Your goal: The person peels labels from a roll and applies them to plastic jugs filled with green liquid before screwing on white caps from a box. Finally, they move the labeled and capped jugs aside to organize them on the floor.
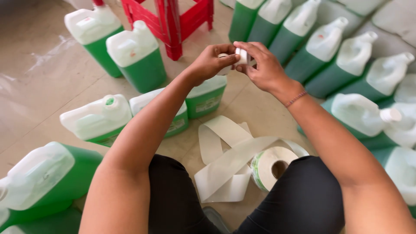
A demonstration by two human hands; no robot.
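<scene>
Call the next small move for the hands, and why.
Probably lower the white cap onto the jug just below and seat it. Both hands, left hand and right hand, pinch the cap above that jug; whether its neck is open is hidden by the hands.

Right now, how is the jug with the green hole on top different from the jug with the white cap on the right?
The jug with the green hole has no cap, so its opening shows; the capped jug is closed with a white cap. The open jug sits left of the person's left arm, the capped one to the right of the right arm. Both are white plastic jugs with green liquid, and neither is touched by the hands.
</scene>
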